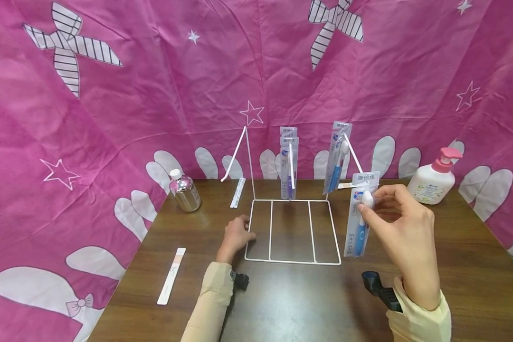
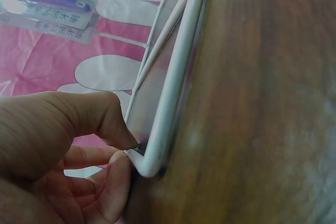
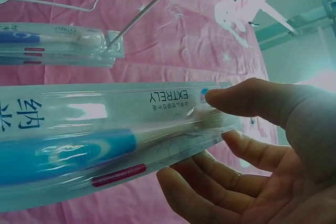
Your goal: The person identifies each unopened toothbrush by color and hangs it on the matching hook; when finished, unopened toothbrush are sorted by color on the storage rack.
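Observation:
A packaged blue toothbrush (image 1: 359, 232) stands nearly upright in my right hand (image 1: 410, 232), pinched near its brush head by thumb and fingers. The tip of the rack's right hook meets its top edge in the head view; whether it passes through the hole I cannot tell. My left hand (image 1: 236, 235) pinches the left wire of the white wire rack's base (image 1: 292, 261), close to a corner in the left wrist view. Packaged purple toothbrushes (image 1: 287, 183) hang on the rack's middle hook, and packaged blue toothbrushes (image 1: 335, 178) on its right one. Its left hook (image 1: 234, 154) is bare.
A silver bottle (image 1: 187, 192) with a white cap stands at the back left. A white pump bottle (image 1: 432, 183) with a pink top is at the back right. Flat paper sachets (image 1: 171, 276) lie on the wooden table (image 1: 290, 304). Behind hangs a pink cloth (image 1: 175, 95).

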Demonstrator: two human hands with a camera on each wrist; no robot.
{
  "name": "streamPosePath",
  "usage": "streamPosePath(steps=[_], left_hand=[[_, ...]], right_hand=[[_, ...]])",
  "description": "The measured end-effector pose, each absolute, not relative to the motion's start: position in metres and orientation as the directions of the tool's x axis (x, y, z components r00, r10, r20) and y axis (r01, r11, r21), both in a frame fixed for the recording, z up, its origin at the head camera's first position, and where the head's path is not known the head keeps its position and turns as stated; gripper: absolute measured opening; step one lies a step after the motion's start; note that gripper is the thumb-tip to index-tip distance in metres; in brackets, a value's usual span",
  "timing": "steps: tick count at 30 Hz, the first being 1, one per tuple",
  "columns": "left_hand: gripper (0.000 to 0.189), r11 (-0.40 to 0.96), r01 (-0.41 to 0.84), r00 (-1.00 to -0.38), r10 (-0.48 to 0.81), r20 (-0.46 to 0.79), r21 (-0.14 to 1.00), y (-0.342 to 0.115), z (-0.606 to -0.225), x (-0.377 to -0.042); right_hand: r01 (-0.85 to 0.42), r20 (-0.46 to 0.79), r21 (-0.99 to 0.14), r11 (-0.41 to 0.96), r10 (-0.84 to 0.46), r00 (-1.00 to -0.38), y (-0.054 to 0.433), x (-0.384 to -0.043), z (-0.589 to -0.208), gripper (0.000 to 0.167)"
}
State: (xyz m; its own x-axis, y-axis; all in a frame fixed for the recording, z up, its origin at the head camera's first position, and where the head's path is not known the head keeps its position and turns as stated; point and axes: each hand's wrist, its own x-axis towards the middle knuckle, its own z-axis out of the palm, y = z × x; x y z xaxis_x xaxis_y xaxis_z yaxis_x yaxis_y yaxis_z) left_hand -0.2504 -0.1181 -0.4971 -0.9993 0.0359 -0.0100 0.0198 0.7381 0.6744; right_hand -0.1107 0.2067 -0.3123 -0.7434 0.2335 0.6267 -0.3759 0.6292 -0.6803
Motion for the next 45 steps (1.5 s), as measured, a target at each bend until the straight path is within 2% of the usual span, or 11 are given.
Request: streamPosePath(steps=[11,21,32,45], left_hand=[[0.051,0.733,0.015,-0.999,0.032,-0.013,0.68,-0.122,-0.497,-0.249],[0.05,0.74,0.008,-1.0,0.026,-0.017,0.673,-0.124,-0.496,-0.248],[0.052,0.744,0.008,-1.0,0.023,-0.013,0.668,-0.123,-0.499,-0.249],[0.051,0.746,0.022,-0.999,0.036,-0.007,0.666,-0.118,-0.497,-0.251]], right_hand=[[-0.371,0.604,-0.699,0.611,0.228,-0.764,0.209,-0.114,-0.315,0.032],[-0.377,0.59,-0.714,0.59,0.218,-0.777,0.21,-0.131,-0.323,0.031],[-0.415,0.63,-0.696,0.585,0.221,-0.745,0.213,-0.172,-0.334,0.03],[-0.414,0.677,-0.615,0.671,0.179,-0.714,0.222,-0.224,-0.332,0.028]])
